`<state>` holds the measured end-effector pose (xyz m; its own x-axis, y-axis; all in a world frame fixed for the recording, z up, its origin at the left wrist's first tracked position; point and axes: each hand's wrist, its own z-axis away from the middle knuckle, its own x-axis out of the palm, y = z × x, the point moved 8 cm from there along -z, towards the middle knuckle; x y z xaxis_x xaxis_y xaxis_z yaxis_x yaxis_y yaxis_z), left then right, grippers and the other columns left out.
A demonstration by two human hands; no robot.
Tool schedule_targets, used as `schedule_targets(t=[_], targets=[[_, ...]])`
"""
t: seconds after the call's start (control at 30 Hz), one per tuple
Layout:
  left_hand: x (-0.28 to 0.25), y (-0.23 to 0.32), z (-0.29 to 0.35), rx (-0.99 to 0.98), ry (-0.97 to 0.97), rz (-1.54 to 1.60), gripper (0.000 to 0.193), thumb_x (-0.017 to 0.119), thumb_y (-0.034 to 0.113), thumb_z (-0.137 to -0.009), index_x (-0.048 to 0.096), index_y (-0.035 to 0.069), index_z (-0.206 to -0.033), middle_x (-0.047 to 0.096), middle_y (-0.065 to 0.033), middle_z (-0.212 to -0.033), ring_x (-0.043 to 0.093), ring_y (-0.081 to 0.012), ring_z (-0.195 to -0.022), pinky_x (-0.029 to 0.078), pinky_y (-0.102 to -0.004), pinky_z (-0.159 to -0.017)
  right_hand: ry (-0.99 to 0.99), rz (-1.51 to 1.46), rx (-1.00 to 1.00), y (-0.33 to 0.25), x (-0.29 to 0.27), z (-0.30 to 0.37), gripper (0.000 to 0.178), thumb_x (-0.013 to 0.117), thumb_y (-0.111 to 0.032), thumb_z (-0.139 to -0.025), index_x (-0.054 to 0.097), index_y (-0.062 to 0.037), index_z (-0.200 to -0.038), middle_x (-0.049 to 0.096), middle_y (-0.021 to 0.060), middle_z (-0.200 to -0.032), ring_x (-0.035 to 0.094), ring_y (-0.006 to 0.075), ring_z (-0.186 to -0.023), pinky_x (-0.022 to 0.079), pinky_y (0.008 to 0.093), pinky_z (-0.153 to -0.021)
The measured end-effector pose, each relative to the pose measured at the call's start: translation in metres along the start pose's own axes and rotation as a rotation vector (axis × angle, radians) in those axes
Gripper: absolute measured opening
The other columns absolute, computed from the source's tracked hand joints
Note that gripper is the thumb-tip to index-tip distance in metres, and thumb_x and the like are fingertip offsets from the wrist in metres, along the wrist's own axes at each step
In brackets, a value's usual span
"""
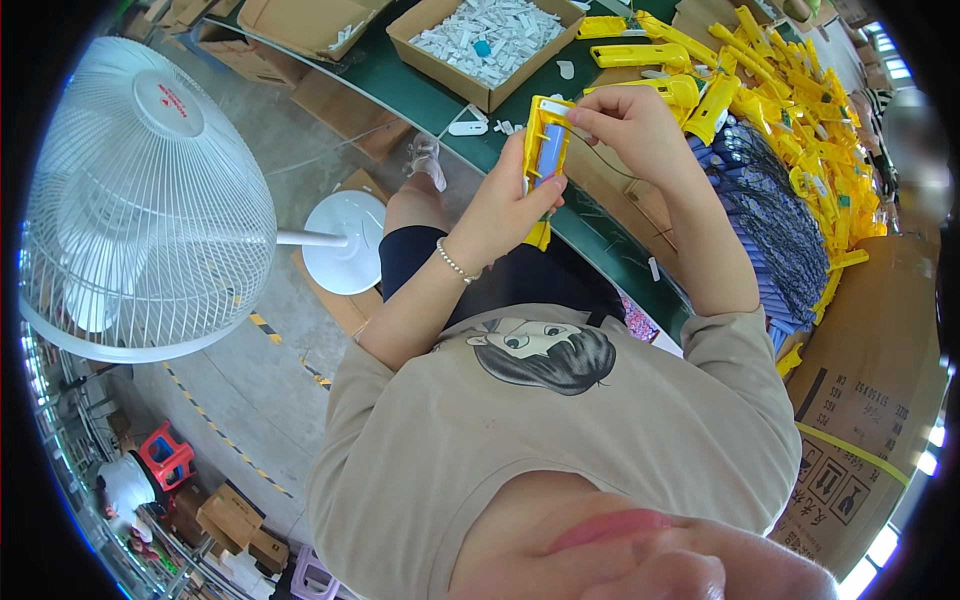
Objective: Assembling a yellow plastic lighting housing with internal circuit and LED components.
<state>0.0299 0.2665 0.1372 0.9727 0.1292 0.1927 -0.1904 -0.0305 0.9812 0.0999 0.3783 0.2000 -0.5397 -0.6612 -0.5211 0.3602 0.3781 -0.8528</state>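
Observation:
My left hand [510, 200] is wrapped round a yellow plastic housing [532, 130], its open side facing up. Inside the housing lies a blue cylindrical battery [549, 150], with a white part [553, 107] at the upper end. The fingertips of my right hand [625, 125] are pinched together at that end, against the housing's right edge; what they grip is hidden. A thin dark wire [605, 163] curves from the housing beneath my right hand. Another yellow piece [538, 236] shows below my left hand.
On the green table [420, 85] stands a cardboard box [490, 97] of small white parts. Yellow housings [770, 80] are heaped at the right, beside stacked blue panels with dark wires [760, 220]. A white fan [150, 200] stands at my left, a large carton [860, 390] at my right.

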Motion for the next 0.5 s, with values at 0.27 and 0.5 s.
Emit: schedule_targets(t=[0.27, 0.5], targets=[[0.006, -0.004, -0.001, -0.077, -0.064, -0.131, 0.045, 0.053, 0.007, -0.089, 0.03, 0.002, -0.127, 0.053, -0.0095, -0.096, 0.057, -0.0129, -0.075, 0.049, -0.0273, -0.068, -0.036, -0.068, 0.124, 0.022, -0.002, 0.002, 0.021, 0.066, -0.019, -0.082, 0.067, 0.0029, -0.083, 0.06, 0.0038, -0.062, 0.055, 0.0078, -0.056, 0.043, 0.0228, -0.053], [0.007, -0.011, -0.009, -0.065, -0.036, -0.179, 0.05, 0.054, 0.009, -0.088, 0.027, -0.001, -0.128, 0.057, -0.0147, -0.092, 0.062, -0.0194, -0.072, 0.05, -0.0318, -0.064, -0.016, -0.055, 0.129, 0.027, -0.004, 0.001, 0.022, 0.063, -0.019, -0.084, 0.066, 0.0024, -0.082, 0.059, 0.0029, -0.061, 0.052, 0.007, -0.054, 0.041, 0.0222, -0.052]])
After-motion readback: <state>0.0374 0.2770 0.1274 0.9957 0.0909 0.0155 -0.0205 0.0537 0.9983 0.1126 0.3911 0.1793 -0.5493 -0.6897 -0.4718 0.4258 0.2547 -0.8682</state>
